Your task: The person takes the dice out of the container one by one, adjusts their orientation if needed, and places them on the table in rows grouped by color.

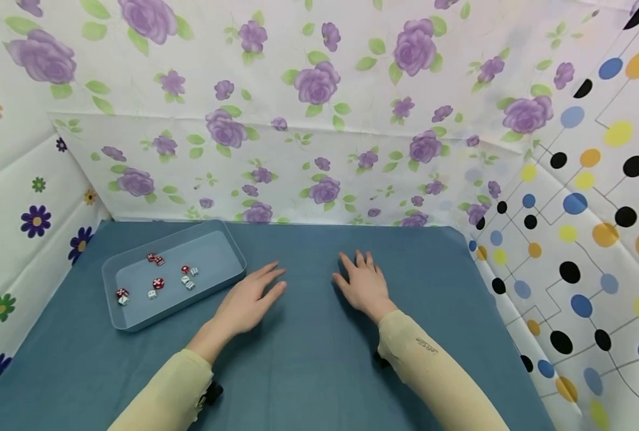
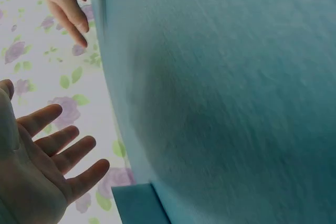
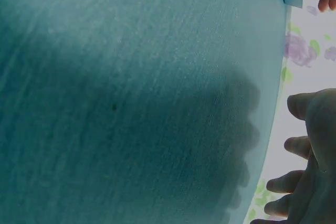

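My left hand [image 1: 246,301] hovers over the blue cloth just right of a blue tray, its fingers loosely extended and nothing in them. The left wrist view shows its fingers [image 2: 79,153] spread apart. Farther right, my right hand [image 1: 364,284] hangs above the cloth, fingers relaxed and slightly bent, also holding nothing; its shadow lies below it. The shallow rectangular tray [image 1: 176,315] sits tilted in angle at the left of the table. Inside it lie several small red dice [image 1: 158,283] and several white dice [image 1: 190,285], scattered in loose groups.
A blue cloth [image 1: 309,371] covers the table. Behind it stands a white backdrop with purple roses [image 1: 319,143]. A dotted sheet [image 1: 583,269] borders the right side, and a flower-print sheet [image 1: 12,251] the left. Dark wrist devices [image 1: 212,393] show under the sleeves.
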### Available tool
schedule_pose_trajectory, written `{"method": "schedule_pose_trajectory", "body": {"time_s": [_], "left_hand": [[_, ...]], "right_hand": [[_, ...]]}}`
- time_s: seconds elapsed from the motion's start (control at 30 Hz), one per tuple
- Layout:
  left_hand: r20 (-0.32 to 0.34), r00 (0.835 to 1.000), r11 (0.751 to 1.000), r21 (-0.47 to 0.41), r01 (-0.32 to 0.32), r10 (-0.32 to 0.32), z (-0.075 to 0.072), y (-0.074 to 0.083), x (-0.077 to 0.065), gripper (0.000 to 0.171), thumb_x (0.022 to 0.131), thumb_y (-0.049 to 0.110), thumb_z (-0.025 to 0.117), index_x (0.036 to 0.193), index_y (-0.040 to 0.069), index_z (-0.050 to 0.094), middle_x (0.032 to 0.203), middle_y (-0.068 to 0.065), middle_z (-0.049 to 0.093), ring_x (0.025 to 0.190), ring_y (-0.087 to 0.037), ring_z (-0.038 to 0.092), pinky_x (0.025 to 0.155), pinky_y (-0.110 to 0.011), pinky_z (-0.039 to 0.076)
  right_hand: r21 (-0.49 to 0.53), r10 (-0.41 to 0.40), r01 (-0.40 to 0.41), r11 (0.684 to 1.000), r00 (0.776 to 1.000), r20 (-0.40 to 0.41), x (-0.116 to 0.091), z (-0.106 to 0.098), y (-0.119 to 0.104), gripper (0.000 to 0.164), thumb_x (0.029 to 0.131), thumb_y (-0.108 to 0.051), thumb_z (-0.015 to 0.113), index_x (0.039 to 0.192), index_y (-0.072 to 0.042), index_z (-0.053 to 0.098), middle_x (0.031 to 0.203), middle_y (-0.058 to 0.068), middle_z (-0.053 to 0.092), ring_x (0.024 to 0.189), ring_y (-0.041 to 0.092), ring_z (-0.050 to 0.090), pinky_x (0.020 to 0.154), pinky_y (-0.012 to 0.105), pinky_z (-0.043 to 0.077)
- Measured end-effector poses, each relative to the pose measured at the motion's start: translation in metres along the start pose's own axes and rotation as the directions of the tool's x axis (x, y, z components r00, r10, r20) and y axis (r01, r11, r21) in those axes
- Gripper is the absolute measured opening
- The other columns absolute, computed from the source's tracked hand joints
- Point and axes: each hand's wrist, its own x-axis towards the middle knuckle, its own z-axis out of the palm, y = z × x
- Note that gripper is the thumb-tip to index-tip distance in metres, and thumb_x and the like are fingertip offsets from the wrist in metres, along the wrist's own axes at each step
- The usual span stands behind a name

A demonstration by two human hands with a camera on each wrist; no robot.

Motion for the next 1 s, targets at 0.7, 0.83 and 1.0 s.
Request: {"method": "schedule_pose_trajectory", "body": {"time_s": [0.7,0.83,1.0], "left_hand": [[-0.253,0.967,0.996,-0.084,-0.042,0.019,-0.059,-0.035,-0.073,0.044,0.113,0.02,0.055,0.155,0.007,0.058,0.162,-0.017,0.05,0.148,-0.047,0.045,0.11,-0.067,0.039],[-0.34,0.94,0.998,-0.066,-0.008,-0.015,-0.072,-0.045,-0.086,0.043,0.112,0.018,0.057,0.154,0.009,0.059,0.16,-0.017,0.052,0.147,-0.045,0.046,0.118,-0.04,0.041],[-0.451,0.89,0.997,-0.066,0.044,-0.069,-0.087,-0.059,-0.101,0.043,0.111,0.017,0.058,0.153,0.008,0.06,0.159,-0.015,0.053,0.144,-0.042,0.049,0.113,-0.014,0.031]], "right_hand": [[0.066,-0.103,0.108,0.992,0.992,-0.077,-0.017,-0.012,0.009,0.058,0.112,-0.047,0.053,0.164,-0.02,0.049,0.171,0.024,0.031,0.16,0.046,0.021,0.124,0.062,0.03],[0.05,-0.094,0.098,0.994,0.993,-0.078,-0.017,-0.013,0.011,0.057,0.112,-0.046,0.054,0.163,-0.021,0.05,0.171,0.023,0.032,0.16,0.046,0.022,0.123,0.062,0.032],[0.043,-0.088,0.092,0.995,0.993,-0.078,-0.017,-0.014,0.011,0.055,0.112,-0.044,0.055,0.162,-0.021,0.051,0.17,0.024,0.033,0.16,0.047,0.022,0.123,0.063,0.032]]}}
